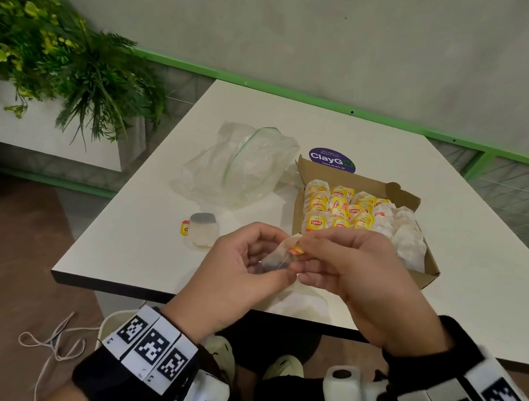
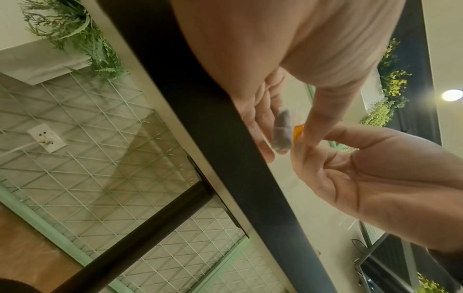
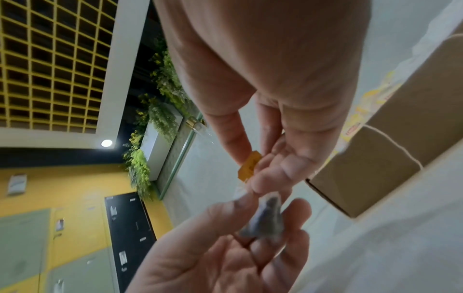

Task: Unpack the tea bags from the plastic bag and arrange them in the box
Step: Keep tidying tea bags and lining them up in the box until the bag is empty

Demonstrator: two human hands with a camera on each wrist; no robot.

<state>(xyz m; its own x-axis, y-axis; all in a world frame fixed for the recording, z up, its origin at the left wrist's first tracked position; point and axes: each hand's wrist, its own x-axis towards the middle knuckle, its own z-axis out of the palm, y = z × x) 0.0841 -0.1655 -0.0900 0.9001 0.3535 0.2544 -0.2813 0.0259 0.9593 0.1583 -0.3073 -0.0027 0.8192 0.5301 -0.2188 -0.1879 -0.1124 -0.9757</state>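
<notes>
Above the table's front edge, both hands work on one tea bag (image 1: 277,260). My left hand (image 1: 266,254) holds its paper pouch (image 2: 283,131) between fingers and thumb. My right hand (image 1: 307,256) pinches the bag's yellow tag (image 1: 297,250) (image 3: 249,166). A second tea bag (image 1: 202,230) lies loose on the table to the left of my hands. Just beyond my right hand is the open cardboard box (image 1: 360,178), with several tea bags in rows inside. The crumpled clear plastic bag (image 1: 240,167) lies left of the box.
The white table (image 1: 470,234) has its front edge right under my wrists. A round purple sticker (image 1: 332,159) lies behind the box. A planter of green plants (image 1: 57,55) stands off to the left. On the floor lies a thin cord (image 1: 53,340).
</notes>
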